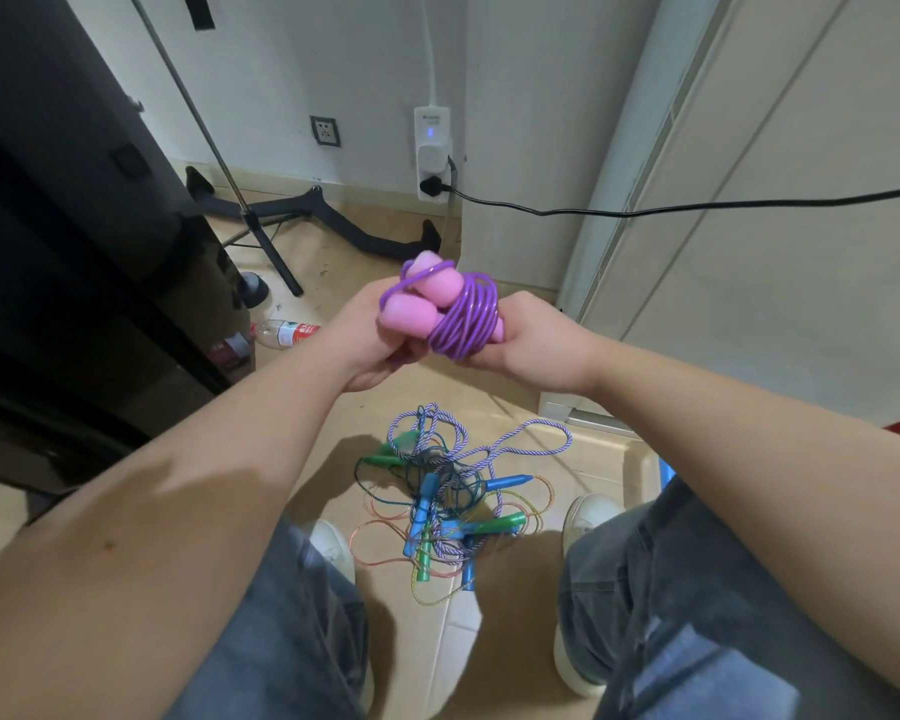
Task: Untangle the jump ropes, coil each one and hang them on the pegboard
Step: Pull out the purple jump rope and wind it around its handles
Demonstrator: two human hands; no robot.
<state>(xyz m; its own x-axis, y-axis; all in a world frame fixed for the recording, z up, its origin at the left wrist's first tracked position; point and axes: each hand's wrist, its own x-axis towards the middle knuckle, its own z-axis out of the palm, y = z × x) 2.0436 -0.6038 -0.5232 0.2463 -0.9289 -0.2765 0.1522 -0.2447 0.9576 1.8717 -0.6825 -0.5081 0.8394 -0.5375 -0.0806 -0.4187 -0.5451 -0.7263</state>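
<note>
Both forearms reached forward, left hand (367, 340) and right hand (528, 345) clenched around the purple jump rope (466, 319) coiled over its pink handles (427, 293); tangled ropes (453, 501) lay on the near floor (489, 402)

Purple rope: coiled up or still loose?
Coiled: the purple rope is wound tightly around its pink handles, gripped by the left hand and right hand.

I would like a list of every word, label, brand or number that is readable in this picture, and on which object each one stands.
Nothing can be read with certainty.
Plastic bottle on the floor: red label with white characters, too blurred to read.
White power strip on the wall: a small grey mark near its top, too small to read.
Red packet beside the bottle: print blurred, unreadable.
Purple jump rope and its pink handles: no text visible.
</note>
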